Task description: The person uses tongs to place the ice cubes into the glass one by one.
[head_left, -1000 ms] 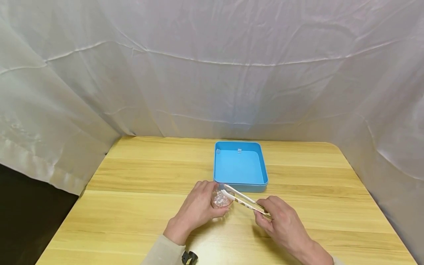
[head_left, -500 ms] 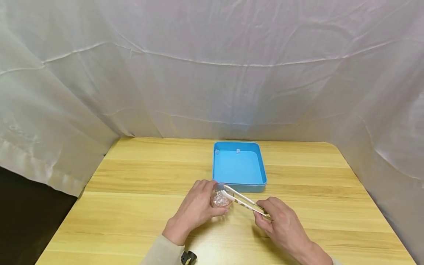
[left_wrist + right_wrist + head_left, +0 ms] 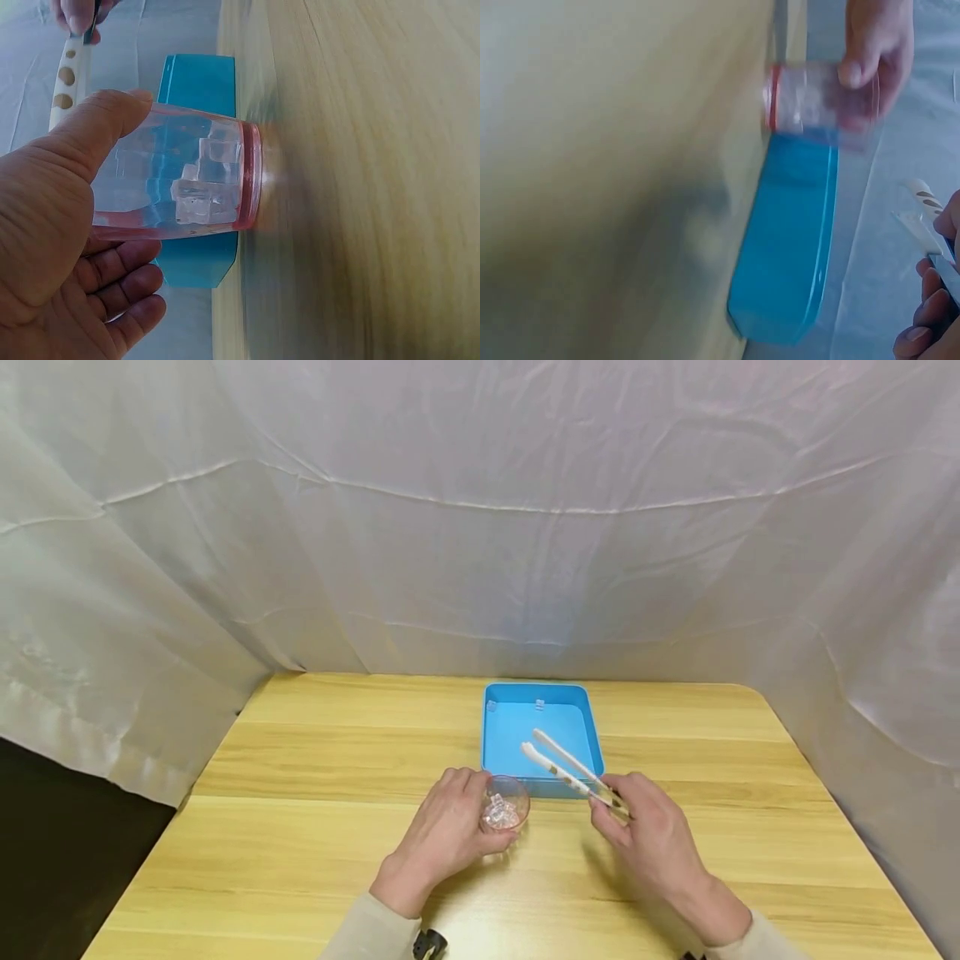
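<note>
My left hand (image 3: 442, 831) grips a clear plastic cup (image 3: 127, 172) with a pinkish base by its rim and side. The cup stands upright on the table with several clear cubes (image 3: 206, 199) at its bottom. In my right hand (image 3: 652, 827) is a pair of white tongs (image 3: 562, 768) with brown spots, pinched between thumb and fingers. Above the near part of the blue tray (image 3: 600, 752), the tong tips stand slightly apart. Whether a clear cube sits between them, I cannot tell. Two clear cubes lie inside the tray, one (image 3: 540, 704) by the far wall, another (image 3: 491, 705) in the far left corner.
The tray rests on a wood-grain table (image 3: 337, 760), just beyond the cup. A pale grey cloth (image 3: 480, 568) hangs behind the table and along both sides. At the lower left is a dark area (image 3: 60, 852) past the table edge.
My right hand has lifted the tongs out of the cup and moved them forward and slightly right, over the tray. The left hand and cup have stayed in place.
</note>
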`<state>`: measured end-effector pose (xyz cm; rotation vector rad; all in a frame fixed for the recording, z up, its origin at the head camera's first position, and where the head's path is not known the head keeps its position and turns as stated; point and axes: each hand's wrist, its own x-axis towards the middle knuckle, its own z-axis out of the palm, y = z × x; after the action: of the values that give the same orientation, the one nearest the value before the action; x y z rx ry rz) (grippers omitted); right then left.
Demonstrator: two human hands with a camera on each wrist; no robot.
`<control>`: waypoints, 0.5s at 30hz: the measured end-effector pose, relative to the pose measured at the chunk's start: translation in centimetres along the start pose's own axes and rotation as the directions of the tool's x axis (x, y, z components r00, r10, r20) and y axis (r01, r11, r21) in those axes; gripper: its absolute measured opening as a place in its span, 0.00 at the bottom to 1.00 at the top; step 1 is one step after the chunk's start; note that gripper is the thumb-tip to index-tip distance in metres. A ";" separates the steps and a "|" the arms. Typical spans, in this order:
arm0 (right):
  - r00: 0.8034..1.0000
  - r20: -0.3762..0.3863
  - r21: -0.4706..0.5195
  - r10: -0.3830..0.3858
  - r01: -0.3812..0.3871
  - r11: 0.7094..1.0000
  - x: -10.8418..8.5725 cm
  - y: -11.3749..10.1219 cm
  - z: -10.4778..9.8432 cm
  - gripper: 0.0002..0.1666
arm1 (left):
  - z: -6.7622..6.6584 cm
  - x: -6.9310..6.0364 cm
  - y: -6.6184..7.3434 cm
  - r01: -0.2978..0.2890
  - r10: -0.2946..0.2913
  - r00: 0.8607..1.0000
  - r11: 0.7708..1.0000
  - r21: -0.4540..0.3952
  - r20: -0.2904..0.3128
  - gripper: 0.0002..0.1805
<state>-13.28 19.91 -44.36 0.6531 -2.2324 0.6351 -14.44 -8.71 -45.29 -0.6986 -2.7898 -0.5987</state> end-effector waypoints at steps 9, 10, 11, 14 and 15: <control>0.978 0.130 -0.095 0.160 -0.149 0.984 3.4 2.8 0.8 0.13 | 0.2 0.0 -0.1 0.000 0.000 1.000 1.000 -0.025 -0.011 0.41; 0.969 0.161 -0.104 0.186 -0.170 0.980 3.8 3.1 1.0 0.14 | 0.3 0.0 -0.1 -0.001 0.001 1.000 1.000 -0.027 -0.013 0.40; 0.958 0.193 -0.117 0.213 -0.193 0.974 4.1 3.3 1.2 0.14 | 0.3 0.0 -0.1 -0.001 0.000 1.000 1.000 -0.030 -0.015 0.40; 0.922 0.271 -0.182 0.278 -0.235 0.955 5.1 3.9 1.9 0.16 | 0.3 -0.1 -0.1 0.002 -0.003 1.000 0.999 -0.043 -0.014 0.40; 0.915 0.287 -0.202 0.284 -0.232 0.952 5.4 4.0 2.1 0.17 | 0.3 -0.1 -0.1 0.003 -0.004 1.000 0.999 -0.047 -0.014 0.40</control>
<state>-20.15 20.21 -42.63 0.3966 -2.6656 0.4923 -14.48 -8.74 -45.62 -0.6960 -2.7732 -0.6695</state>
